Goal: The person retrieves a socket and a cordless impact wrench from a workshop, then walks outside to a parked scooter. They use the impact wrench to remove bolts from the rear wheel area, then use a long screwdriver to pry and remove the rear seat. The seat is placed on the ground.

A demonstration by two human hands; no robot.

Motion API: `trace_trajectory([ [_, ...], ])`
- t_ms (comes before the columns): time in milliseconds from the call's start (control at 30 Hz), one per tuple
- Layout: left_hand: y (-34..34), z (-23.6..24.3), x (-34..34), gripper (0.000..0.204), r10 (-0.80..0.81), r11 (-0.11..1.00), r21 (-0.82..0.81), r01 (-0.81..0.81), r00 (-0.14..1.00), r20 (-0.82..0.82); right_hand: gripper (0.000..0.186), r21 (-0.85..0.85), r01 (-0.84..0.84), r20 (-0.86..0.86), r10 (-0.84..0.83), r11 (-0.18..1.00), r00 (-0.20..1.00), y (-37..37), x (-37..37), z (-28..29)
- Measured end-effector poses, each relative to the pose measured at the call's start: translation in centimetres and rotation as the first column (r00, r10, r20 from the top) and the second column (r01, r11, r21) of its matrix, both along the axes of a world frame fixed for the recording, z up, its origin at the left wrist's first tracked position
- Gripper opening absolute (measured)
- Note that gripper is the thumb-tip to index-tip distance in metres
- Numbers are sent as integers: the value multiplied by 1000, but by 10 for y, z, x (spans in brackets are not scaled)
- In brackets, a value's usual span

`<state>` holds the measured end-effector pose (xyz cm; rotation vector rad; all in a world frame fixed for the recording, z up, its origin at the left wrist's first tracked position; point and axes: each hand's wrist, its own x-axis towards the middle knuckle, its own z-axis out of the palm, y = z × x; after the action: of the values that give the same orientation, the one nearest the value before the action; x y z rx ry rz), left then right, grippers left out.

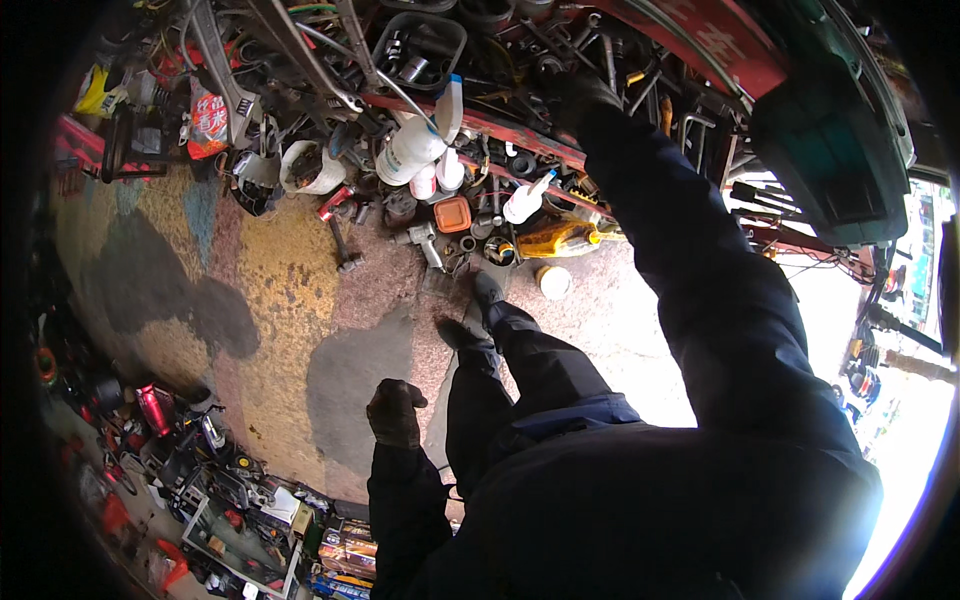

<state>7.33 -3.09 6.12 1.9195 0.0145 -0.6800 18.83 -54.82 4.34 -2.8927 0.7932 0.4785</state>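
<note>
My left hand (397, 412), in a dark glove, hangs over the floor with its fingers curled into a fist, and nothing shows in it. My right arm stretches far forward, and my right hand (590, 100) is among dark metal tools on the red rack at the back. Its fingers are lost in shadow, so whether it grips anything does not show. Close by lie several wrenches (608, 62) and rods. To the left of that hand, a white spray bottle (412, 150) stands by a grey bin of sockets (420, 45).
On the floor by my feet are an impact wrench (422, 240), an orange container (453, 215), a yellow oil bottle (555, 240) and a white tub (553, 282). A dark green casing (830, 150) hangs at the right. Parts and a red canister (155, 408) crowd the lower left.
</note>
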Motion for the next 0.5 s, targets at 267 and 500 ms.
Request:
trace_trajectory([
  [267,5,3,-5,43,0,1000,26,0,1000,12,48,33,73,207,-78,997,975,20,14,-6],
  [500,4,-3,-9,44,34,999,27,-34,999,31,49,-78,-117,-51,113,990,992,7,12,-3],
])
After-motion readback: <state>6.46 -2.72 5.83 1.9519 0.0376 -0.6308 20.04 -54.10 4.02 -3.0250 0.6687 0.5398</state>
